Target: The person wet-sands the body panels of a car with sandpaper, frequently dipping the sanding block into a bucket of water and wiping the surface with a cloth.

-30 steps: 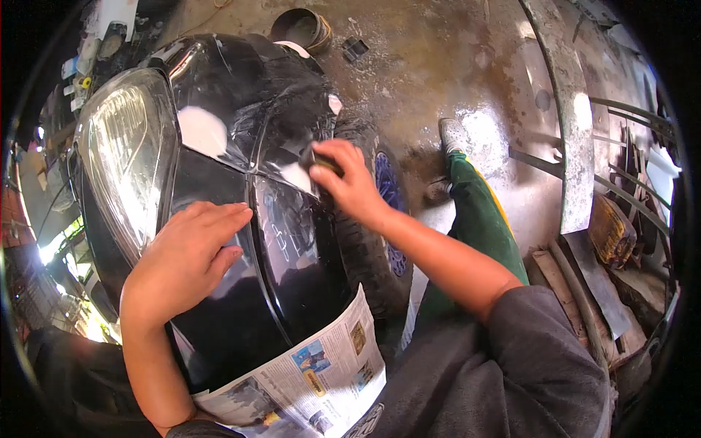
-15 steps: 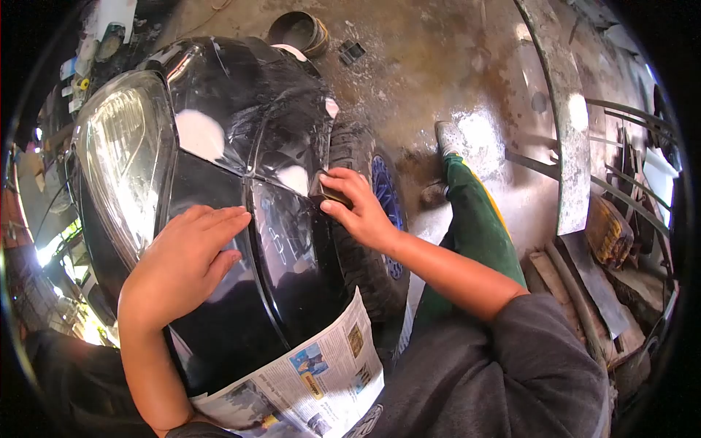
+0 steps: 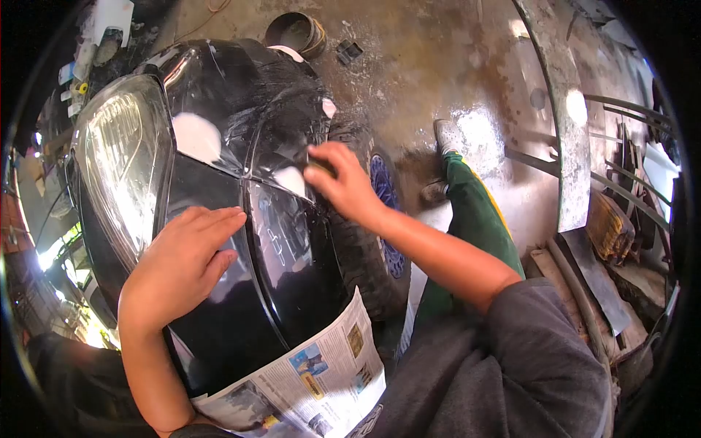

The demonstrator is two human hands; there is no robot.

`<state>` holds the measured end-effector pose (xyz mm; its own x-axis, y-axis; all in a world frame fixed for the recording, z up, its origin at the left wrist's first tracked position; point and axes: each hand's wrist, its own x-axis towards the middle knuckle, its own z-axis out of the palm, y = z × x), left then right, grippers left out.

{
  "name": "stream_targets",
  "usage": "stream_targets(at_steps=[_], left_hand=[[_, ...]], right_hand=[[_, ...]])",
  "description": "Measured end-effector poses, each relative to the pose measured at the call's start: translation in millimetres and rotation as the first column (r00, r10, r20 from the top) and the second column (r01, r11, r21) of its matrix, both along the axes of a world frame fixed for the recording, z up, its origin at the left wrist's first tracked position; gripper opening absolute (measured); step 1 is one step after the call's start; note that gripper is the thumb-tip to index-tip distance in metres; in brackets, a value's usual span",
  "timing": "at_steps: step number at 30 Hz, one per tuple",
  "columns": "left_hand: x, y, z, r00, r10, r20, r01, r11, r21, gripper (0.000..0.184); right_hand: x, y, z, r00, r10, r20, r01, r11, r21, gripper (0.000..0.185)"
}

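The black car body (image 3: 292, 255) fills the space in front of me, with a clear headlight (image 3: 120, 168) on its left. My left hand (image 3: 186, 255) rests flat on the black panel, fingers stretched out. At the fender edge over the wheel, my right hand (image 3: 342, 184) grips a small dark sanding block (image 3: 321, 165), mostly hidden by the fingers and blurred. Just left of it is a whitish filler patch (image 3: 291, 180). A larger pale patch (image 3: 197, 136) lies beside the headlight. Scratches and dull marks cover the dark bumper (image 3: 248, 87).
Newspaper (image 3: 321, 372) covers the panel nearest my body. The tyre (image 3: 358, 255) with its blue rim (image 3: 387, 212) sits right of the fender. A bucket (image 3: 292, 38) and a small black piece (image 3: 350, 51) stand on the wet floor. Metal strips (image 3: 573, 146) are at right.
My right hand has moved up and slightly left along the fender edge with the sanding block. My left hand has stayed nearly in place.
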<state>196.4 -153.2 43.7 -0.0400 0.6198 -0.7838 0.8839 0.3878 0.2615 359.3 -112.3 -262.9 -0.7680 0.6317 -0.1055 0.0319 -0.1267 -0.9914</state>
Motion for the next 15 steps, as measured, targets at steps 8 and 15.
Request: stream_targets(at_steps=[8,15], left_hand=[[2,-1,1,1.0,0.011,-0.008,-0.011,1.0,-0.006,0.05],[2,0,2,1.0,-0.018,-0.017,0.019,1.0,0.023,0.052]], right_hand=[[-49,26,15,0.998,0.044,-0.052,-0.04,0.997,0.07,0.045],[-59,32,30,0.983,0.129,-0.13,-0.117,0.988,0.098,0.043]])
